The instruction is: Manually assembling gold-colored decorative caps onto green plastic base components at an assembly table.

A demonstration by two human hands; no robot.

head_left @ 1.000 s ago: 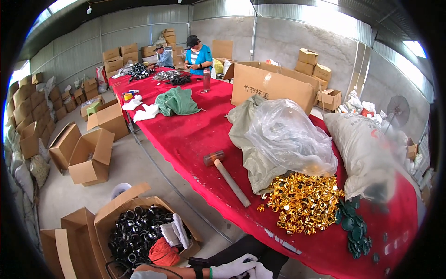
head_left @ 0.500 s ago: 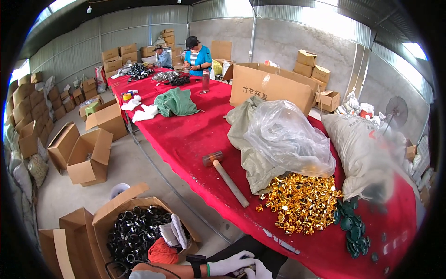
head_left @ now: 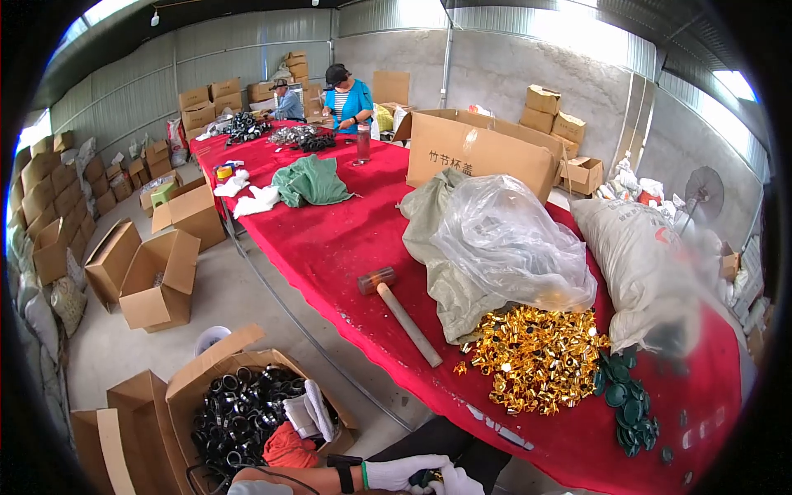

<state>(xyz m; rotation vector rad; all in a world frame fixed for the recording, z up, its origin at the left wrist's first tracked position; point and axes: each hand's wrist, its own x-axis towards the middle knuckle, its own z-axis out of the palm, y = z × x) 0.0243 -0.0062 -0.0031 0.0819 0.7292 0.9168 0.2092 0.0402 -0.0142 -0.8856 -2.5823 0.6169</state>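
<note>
Both hands wear white gloves and meet at the lower edge, in front of the table. A small dark green piece with a gold bit (head_left: 425,477) sits between the fingers, mostly covered. My left hand (head_left: 396,473) is closed on it. Cut off by the picture's edge, my right hand (head_left: 460,480) is closed against the same piece. On the red-covered table beyond lie a heap of shiny gold parts (head_left: 536,359), dark green round caps (head_left: 631,404) and a mallet (head_left: 400,318).
At lower left, an open carton (head_left: 186,412) holds black ring-shaped parts, a red cloth and pale gloves. Clear plastic and a woven sack (head_left: 450,272) lie behind the gold heap, near a full white sack (head_left: 635,264). Two people (head_left: 348,103) work at the table's far end.
My gloved hands have shifted slightly and drawn together around the piece; its dark green and gold now show between the fingers. The table's contents stay put.
</note>
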